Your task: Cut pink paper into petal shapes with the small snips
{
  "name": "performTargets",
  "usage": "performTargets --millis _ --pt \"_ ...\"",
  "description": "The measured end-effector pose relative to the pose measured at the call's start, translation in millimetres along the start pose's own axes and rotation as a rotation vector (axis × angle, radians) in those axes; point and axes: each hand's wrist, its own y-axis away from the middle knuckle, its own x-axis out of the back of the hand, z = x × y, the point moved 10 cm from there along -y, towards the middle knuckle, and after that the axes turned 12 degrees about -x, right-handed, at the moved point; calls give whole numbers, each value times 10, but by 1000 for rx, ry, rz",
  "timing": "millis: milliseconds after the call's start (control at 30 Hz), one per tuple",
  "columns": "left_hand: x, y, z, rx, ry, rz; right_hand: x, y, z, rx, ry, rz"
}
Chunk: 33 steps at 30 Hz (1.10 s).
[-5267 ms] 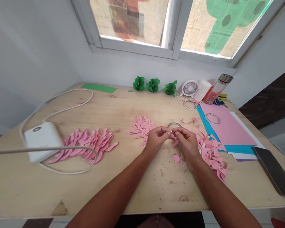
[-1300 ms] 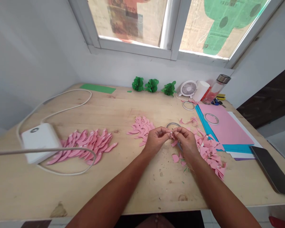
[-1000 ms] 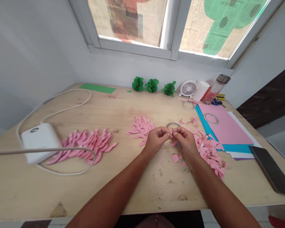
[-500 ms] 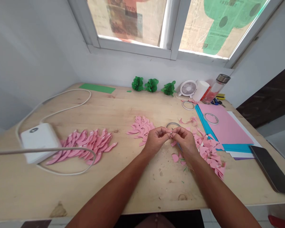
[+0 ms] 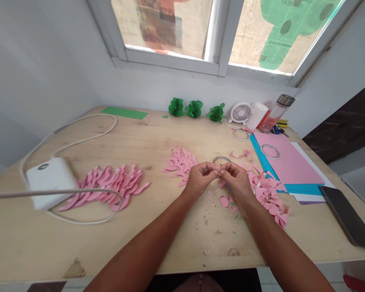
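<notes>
White bit (image 5: 219,171) between hands (image 5: 198,178) (image 5: 239,178), thumbs (image 5: 226,174) closer than before

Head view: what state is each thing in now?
Left hand: pinching a tiny pale piece
Right hand: pinching the same piece
Bottle: capped
Fan: upright, spinning or not unclear
Phone: lying flat, unlit
Green paper ornaments: fanned open
Pink strips: heaped, overlapping
Green strip: flat

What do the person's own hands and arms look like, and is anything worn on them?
The left hand and right hand are ungloved. Both forearms show no sleeve, watch or bracelet as far as the picture's edge. I see no ring, though some fingers are hidden.
</notes>
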Motion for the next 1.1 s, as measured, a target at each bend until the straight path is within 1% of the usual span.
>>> performTargets --millis 200,400,567,867,1100 --pt "-7 -2 -15 6 22 -6 3 -17 27 -23 -14 5" --pt "-44 1 -17 19 54 -57 -28 -69 78 -55 -171 -89" --pt "-65 6 1 24 75 -73 -69 -43 51 -98 -229 -136" --pt "-45 -14 5 0 34 -82 -51 -43 60 -108 -211 -108" --pt "-10 -19 -26 -6 28 -54 -58 -39 60 -95 -224 -128"
